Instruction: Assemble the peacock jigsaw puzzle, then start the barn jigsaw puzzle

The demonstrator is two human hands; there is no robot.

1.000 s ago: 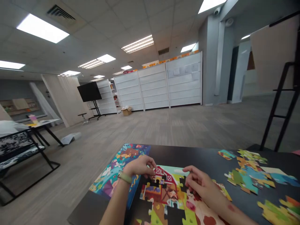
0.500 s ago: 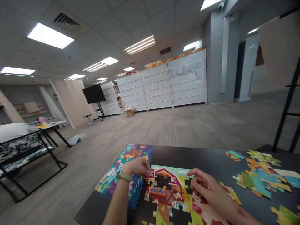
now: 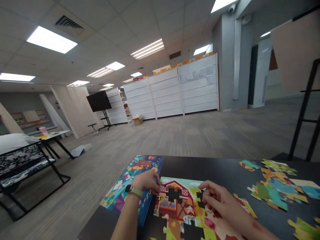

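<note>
A partly joined farm jigsaw puzzle (image 3: pixel 172 213) lies on the black table, showing a red barn, a farmer and a cow. Dark gaps show in the barn roof, on the right and at the lower middle. My left hand (image 3: pixel 147 181), with a watch on its wrist, is closed, its curled fingertips pressed on the puzzle's upper left edge. Over the right side of the puzzle rests my right hand (image 3: pixel 220 196), fingers bent and apart, index fingertip near the upper right corner. No loose piece shows in it. Its palm and forearm cover part of the cow.
A blue illustrated board (image 3: pixel 132 183) lies left of the puzzle, partly under my left hand. Several loose puzzle pieces (image 3: pixel 275 186) are heaped at the right of the black table (image 3: pixel 200 166). A person in white (image 3: pixel 15 141) sits at another table on the left.
The view has shifted slightly. My left wrist has turned a little, so the watch face shows more, and its fingertips sit slightly lower on the puzzle's edge. My right hand stays almost still.
</note>
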